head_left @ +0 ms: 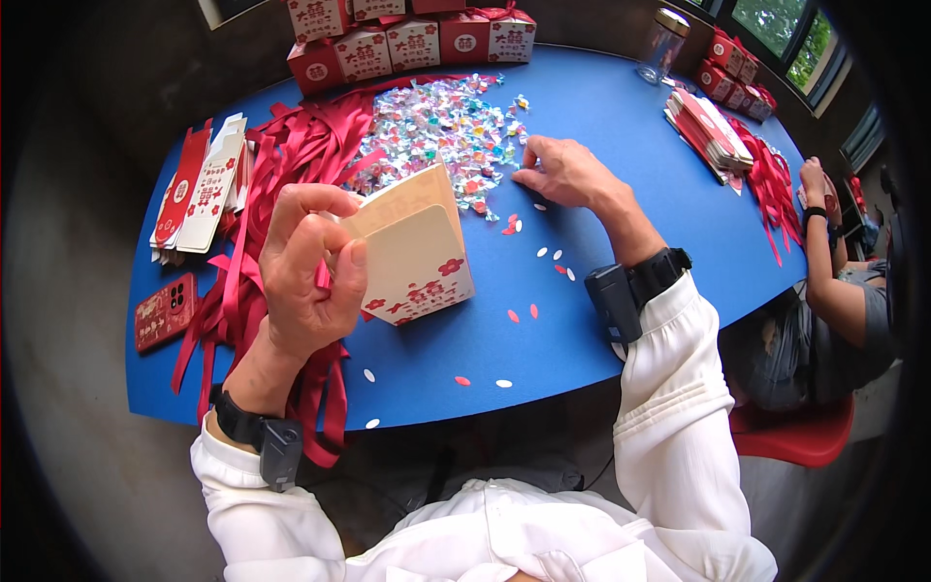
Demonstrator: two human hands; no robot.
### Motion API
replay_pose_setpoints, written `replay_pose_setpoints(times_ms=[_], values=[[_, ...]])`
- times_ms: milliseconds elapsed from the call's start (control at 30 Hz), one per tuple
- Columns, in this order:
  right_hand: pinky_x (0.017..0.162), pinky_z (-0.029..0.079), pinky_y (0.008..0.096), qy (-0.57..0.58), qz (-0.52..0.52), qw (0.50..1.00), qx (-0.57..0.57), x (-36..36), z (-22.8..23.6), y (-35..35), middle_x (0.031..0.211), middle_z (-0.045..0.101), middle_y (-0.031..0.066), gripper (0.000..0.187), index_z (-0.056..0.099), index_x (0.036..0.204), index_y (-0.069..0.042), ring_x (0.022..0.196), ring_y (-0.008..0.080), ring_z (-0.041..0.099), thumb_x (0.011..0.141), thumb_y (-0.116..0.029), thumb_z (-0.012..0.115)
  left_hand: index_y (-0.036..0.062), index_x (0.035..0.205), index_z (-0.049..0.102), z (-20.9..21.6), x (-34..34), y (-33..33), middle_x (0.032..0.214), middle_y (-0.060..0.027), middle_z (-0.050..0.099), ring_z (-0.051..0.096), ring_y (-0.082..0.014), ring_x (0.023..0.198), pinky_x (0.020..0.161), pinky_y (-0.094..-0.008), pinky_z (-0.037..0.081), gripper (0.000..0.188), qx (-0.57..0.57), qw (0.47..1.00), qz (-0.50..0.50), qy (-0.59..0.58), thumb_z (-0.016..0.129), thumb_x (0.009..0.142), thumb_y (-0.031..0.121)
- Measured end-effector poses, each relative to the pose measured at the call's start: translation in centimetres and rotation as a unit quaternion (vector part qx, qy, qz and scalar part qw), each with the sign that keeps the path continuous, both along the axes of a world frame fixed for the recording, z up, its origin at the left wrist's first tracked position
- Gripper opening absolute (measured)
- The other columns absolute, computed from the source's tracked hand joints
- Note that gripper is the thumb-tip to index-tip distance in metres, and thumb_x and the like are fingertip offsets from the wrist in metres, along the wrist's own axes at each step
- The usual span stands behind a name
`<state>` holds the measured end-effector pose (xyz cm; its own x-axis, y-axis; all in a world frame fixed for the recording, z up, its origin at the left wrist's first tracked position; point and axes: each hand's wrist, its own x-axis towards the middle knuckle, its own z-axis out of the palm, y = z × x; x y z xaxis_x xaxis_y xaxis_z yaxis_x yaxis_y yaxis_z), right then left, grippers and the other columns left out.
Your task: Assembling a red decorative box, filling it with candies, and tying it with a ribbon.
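Note:
My left hand (312, 260) pinches the upper edge of a cream gift box (423, 260) with red flower prints. The box is tilted above the table with its top flap up, and its inside is mostly hidden. At the right edge of a pile of shiny wrapped candies (441, 126), my right hand (567, 173) reaches down with its fingers curled together. Whatever sits between those fingertips, if anything, is too small to make out. Loose red ribbons (254, 218) lie in a long heap to the left, passing beneath my left forearm.
Flat folded boxes (208, 184) and a red phone (166, 312) lie at left. Finished boxes (412, 44) are stacked behind. A glass bottle (663, 47), more flat boxes (706, 131) and ribbons (771, 179) occupy the right, where another person (834, 281) sits. Small paper ovals dot the blue table (553, 359).

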<state>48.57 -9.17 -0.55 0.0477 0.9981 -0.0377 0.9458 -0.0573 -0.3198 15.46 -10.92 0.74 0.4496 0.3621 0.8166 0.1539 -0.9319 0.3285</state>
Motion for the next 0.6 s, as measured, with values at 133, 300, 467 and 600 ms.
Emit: replay_pose_setpoints(times_ms=[133,300,467,600], values=[[0.094,0.049,0.0446,-0.030,-0.063,0.993,0.093,1.2,-0.9,0.7,0.117,0.061,0.0196,0.031,0.067,0.100,-0.005,0.104,0.0355,0.062,0.092,-0.035,0.062,0.0020,0.080,0.052,0.0,0.1,0.3,0.102,-0.0161,0.057,0.060,-0.0207,0.082,0.065,-0.0292,0.049,0.013,0.024,1.000,-0.012,-0.003,0.064,0.085,0.004],[0.088,0.052,0.0394,0.159,-0.055,0.945,0.279,0.0,1.6,0.0,0.101,0.066,0.0131,0.021,0.069,0.103,-0.007,0.095,0.0304,0.065,0.095,-0.024,0.059,0.0025,0.081,0.054,0.3,0.2,0.0,0.103,-0.0155,0.057,0.061,-0.0219,0.085,0.068,-0.0308,0.050,0.014,0.007,1.000,-0.017,-0.002,0.068,0.082,0.003],[0.074,0.052,0.0362,0.204,0.316,0.814,0.443,-7.6,5.1,-4.4,0.085,0.063,0.0057,0.021,0.067,0.105,-0.010,0.081,0.0249,0.062,0.085,-0.011,0.073,0.0037,0.090,0.062,0.7,0.4,-0.2,0.104,-0.0148,0.057,0.062,-0.0254,0.091,0.074,-0.0339,0.052,0.021,0.043,0.999,-0.028,0.008,0.076,0.074,0.004],[0.067,0.046,0.0362,0.126,0.377,0.815,0.422,-10.5,4.7,-6.1,0.078,0.055,0.0050,0.018,0.066,0.096,-0.010,0.078,0.0242,0.056,0.081,-0.012,0.076,0.0053,0.097,0.066,0.2,0.7,0.2,0.106,-0.0153,0.057,0.062,-0.0272,0.093,0.077,-0.0358,0.052,0.029,0.062,0.997,-0.034,0.011,0.078,0.071,0.004]])
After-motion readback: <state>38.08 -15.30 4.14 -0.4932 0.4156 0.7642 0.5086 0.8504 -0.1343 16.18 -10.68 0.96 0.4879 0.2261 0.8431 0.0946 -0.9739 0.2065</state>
